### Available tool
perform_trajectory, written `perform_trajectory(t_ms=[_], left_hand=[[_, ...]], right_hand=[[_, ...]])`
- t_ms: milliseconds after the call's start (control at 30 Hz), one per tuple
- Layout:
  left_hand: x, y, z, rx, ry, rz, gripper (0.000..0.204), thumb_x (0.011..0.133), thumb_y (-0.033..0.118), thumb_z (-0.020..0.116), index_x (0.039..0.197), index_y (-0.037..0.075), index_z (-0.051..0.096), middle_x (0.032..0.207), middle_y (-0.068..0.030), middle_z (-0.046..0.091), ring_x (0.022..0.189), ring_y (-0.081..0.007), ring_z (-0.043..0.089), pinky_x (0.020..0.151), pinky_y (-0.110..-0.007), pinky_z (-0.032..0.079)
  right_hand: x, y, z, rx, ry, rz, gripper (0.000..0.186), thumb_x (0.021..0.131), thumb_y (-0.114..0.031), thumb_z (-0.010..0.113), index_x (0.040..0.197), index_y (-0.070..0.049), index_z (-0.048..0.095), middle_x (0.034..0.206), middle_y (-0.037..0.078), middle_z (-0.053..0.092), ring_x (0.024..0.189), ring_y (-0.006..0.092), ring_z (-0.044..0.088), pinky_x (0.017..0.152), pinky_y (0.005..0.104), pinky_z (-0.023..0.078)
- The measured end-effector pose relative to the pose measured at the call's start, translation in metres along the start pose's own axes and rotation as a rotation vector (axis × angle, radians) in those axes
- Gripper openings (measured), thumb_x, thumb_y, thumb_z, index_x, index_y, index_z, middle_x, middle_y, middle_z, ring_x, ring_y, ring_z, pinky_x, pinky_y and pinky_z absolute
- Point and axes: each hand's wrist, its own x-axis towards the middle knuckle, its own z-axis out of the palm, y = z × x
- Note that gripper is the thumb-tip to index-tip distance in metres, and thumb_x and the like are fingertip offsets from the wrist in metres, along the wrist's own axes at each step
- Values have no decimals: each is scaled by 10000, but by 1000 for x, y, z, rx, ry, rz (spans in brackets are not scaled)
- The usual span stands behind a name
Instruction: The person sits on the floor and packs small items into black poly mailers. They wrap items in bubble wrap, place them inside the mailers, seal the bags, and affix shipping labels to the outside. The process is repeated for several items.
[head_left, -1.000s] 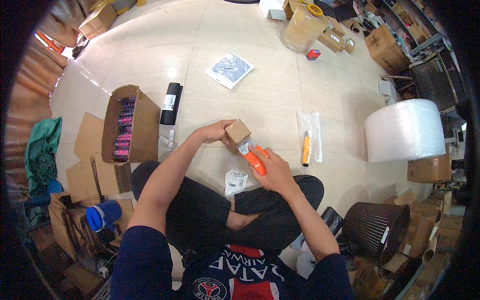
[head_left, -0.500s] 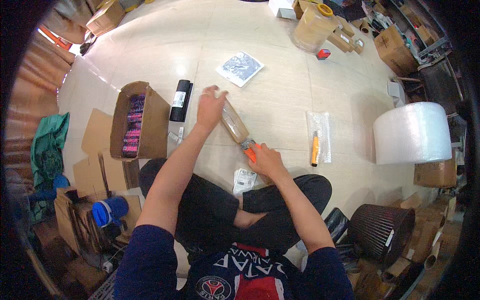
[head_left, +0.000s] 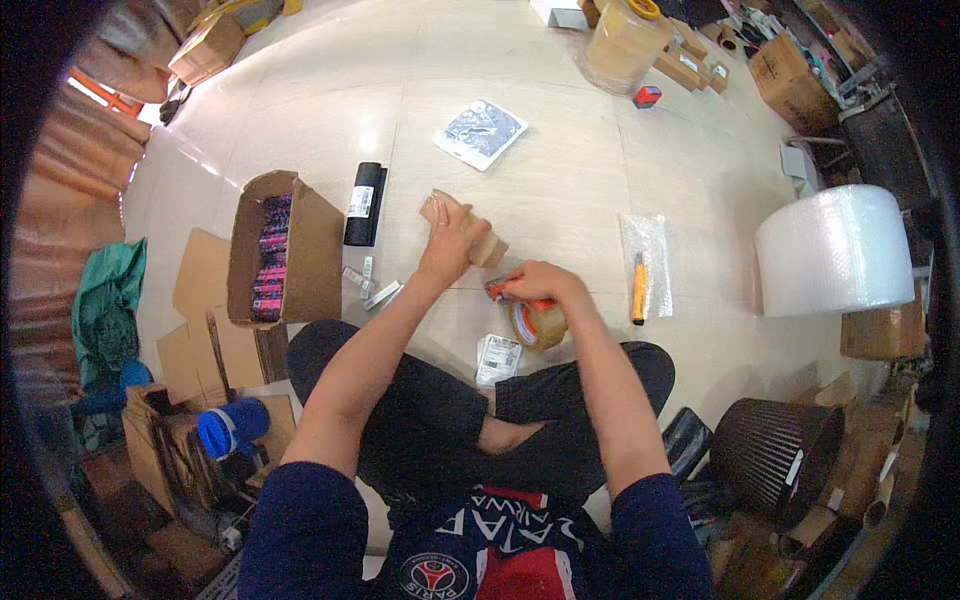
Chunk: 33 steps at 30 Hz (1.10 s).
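My left hand [head_left: 453, 242] is closed over a small brown cardboard box [head_left: 487, 250], which slants on the floor in front of me. The box's ends show on both sides of the fingers. Just right of it, my right hand [head_left: 543, 284] is wrapped round an orange-red tape dispenser [head_left: 497, 288]. A roll of brown packing tape [head_left: 537, 326] hangs below that hand, and the dispenser's toothed end points toward the box. Printed white labels [head_left: 497, 360] lie by my crossed legs. Beyond the box is a flat white packet with a grey front [head_left: 480, 134].
An open carton of pink and purple packs [head_left: 284, 250] stands left, beside a black roll [head_left: 364, 204] and small white boxes [head_left: 381, 294]. On the right lie a yellow cutter [head_left: 639, 290], a bubble-wrap piece [head_left: 655, 262] and a large bubble-wrap roll [head_left: 835, 250].
The shiny brown strip between my hands no longer shows. My left hand has come nearer and closed over the box; my right hand has shifted right and turned the dispenser, bringing its tape roll into view.
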Motion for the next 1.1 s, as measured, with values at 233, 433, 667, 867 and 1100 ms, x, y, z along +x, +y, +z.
perform_trajectory(t_ms=[233, 433, 667, 867, 1100], left_hand=[[-19, 16, -7, 279, -118, -37, 701, 826, 115, 823, 1470, 306, 623, 1605, -219, 467, 1564, -556, 295, 1204, -776, 293], [-27, 81, 39, 221, -160, 49, 797, 853, 121, 793, 1580, 300, 521, 1562, -218, 500, 1504, -439, 423, 1161, -687, 353], [-36, 102, 51, 425, -183, 178, 772, 920, 240, 775, 1629, 260, 466, 1546, -201, 512, 1505, -392, 434, 1117, -647, 387], [-33, 87, 34, 280, -166, 28, 918, 890, 221, 794, 1687, 256, 340, 1586, -198, 483, 1492, -421, 441, 1123, -758, 341], [-44, 68, 16, 401, -258, -162, 1072, 859, 173, 810, 1730, 265, 192, 1674, -215, 394, 1565, -478, 335, 1148, -854, 256]], right_hand=[[-114, 174, -8, 1176, 320, -374, 692, 1023, -359, 706, 1610, -72, 479, 1542, 115, 597, 1351, 245, 626, 1150, 430, 517], [-209, 325, 47, 1707, 1005, -473, 609, 1096, -427, 604, 1619, -144, 475, 1589, 81, 568, 1416, 252, 583, 1166, 467, 499], [-203, 416, 184, 1923, 1243, -302, 575, 1104, -442, 578, 1589, -140, 509, 1574, 58, 581, 1421, 260, 568, 1154, 466, 486], [-200, 371, 147, 95, 1577, 777, 507, 1013, -182, 662, 1446, 65, 568, 1384, 253, 646, 1299, 425, 600, 1146, 496, 460], [-84, 100, 121, 106, 799, -378, 343, 924, -86, 656, 1258, -8, 672, 1277, 201, 680, 1226, 387, 645, 1080, 464, 514]])
